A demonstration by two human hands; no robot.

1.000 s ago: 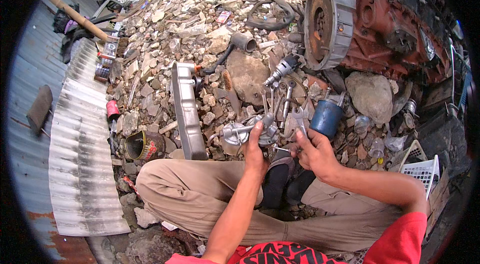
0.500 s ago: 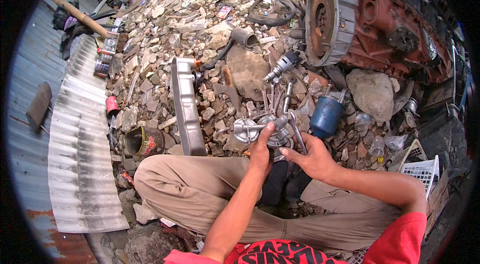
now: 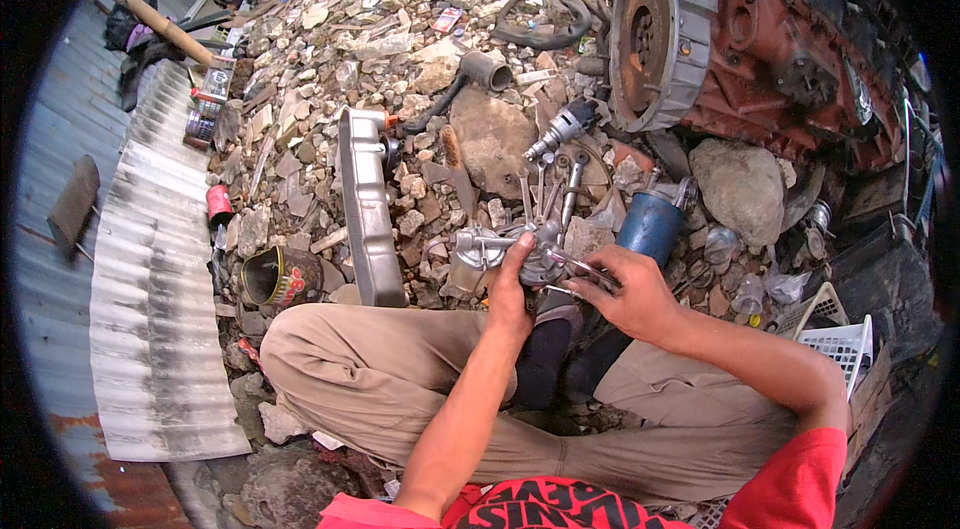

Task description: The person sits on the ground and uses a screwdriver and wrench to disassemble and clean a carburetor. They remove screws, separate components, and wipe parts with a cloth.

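My left hand (image 3: 510, 297) is wrapped round a silvery cast-metal engine part (image 3: 482, 244) with rounded housings, held above the stony ground in front of my crossed legs. At its right side, my right hand (image 3: 638, 299) grips a slim metal wrench (image 3: 592, 275), whose end reaches the part; the exact contact is hidden by my fingers. Just beyond lie several wrenches (image 3: 543, 191) and a longer metal tool (image 3: 573, 187). A silver shafted part with a black head (image 3: 562, 131) rests farther off. Close to my right hand stands a blue canister (image 3: 650, 231).
A long metal cover (image 3: 370, 219) stands on edge at left, near an open tin (image 3: 283, 279). A large reddish engine (image 3: 770, 49) and a boulder (image 3: 742, 191) lie at right. White plastic baskets (image 3: 845, 344) sit beside my right knee. Corrugated sheet (image 3: 160, 299) borders the left.
My right hand has turned the wrench from nearly upright to a flatter slant against the metal part. The part has shifted slightly left and tilted in my left hand.
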